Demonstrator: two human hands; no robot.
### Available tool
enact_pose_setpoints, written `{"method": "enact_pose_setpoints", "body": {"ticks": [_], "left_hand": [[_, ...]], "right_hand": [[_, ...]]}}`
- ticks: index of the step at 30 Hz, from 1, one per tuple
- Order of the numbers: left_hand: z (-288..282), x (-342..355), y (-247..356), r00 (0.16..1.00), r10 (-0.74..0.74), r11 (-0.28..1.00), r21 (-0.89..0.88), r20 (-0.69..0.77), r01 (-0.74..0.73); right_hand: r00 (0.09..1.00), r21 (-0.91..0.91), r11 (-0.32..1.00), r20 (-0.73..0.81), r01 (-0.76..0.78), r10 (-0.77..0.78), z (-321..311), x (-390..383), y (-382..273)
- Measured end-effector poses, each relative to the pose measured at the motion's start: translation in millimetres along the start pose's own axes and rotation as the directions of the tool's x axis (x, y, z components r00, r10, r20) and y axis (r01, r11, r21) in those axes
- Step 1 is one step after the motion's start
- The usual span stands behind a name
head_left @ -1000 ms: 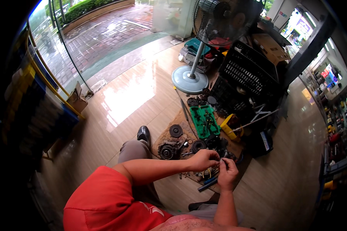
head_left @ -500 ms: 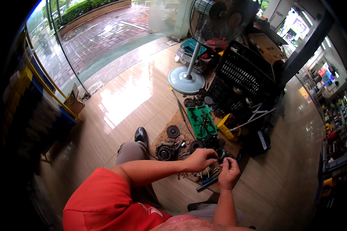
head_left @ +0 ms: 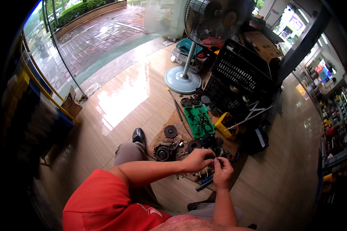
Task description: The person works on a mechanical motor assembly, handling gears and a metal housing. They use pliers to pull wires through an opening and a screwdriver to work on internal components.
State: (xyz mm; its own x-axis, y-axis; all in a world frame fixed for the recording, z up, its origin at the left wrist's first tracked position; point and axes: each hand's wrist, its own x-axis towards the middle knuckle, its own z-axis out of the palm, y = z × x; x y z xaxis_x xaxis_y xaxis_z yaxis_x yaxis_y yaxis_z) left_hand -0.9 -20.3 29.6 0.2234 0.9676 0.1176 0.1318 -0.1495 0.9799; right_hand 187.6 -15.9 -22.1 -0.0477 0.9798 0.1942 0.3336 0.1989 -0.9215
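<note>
My left hand reaches in over a brown board, its fingers curled in a pinch. Close against it, my right hand has thumb and forefinger pressed together. The fingertips of both meet at something too small to make out. Below them on the board lie a dark round motor-like part, a black ring-shaped part and a dark disc. An open green case with dark pieces inside sits just beyond. A dark tube lies near my right wrist.
A standing fan on a round grey base stands beyond the board. Black plastic crates and a cardboard box are piled to its right. A yellow holder stands beside the green case. My shoe rests left of the board.
My right hand has moved left, so the fingertips now touch or nearly touch. A small dark piece seen between the hands before is now hidden. The whole view has shifted slightly.
</note>
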Motion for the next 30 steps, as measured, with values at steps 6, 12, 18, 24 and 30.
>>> {"method": "enact_pose_setpoints", "body": {"ticks": [6, 12, 18, 24, 30], "left_hand": [[0, -1, -3, 0.995, 0.101, 0.994, 0.05, 0.01, -0.102], [2, 0, -11, 0.978, 0.21, 0.969, 0.128, 0.015, -0.21], [1, 1, -22, 0.932, 0.359, 0.888, 0.294, 0.039, -0.354], [-2, 1, -17, 0.928, 0.369, 0.862, 0.358, 0.042, -0.359], [-2, 0, -10, 0.934, 0.356, 0.858, 0.388, 0.021, -0.336]], "right_hand": [[0.986, -0.214, 0.963, 0.019, 0.163, -0.163, -3, 6, -20], [0.984, -0.37, 0.912, 0.073, 0.175, -0.159, 0, 6, -51], [0.985, -0.491, 0.857, 0.018, 0.157, -0.17, 0, 7, -36], [0.994, -0.47, 0.876, 0.046, 0.113, -0.104, -4, 12, -30], [0.998, 0.202, 0.978, 0.047, -0.057, 0.048, -6, 10, -31]]}}
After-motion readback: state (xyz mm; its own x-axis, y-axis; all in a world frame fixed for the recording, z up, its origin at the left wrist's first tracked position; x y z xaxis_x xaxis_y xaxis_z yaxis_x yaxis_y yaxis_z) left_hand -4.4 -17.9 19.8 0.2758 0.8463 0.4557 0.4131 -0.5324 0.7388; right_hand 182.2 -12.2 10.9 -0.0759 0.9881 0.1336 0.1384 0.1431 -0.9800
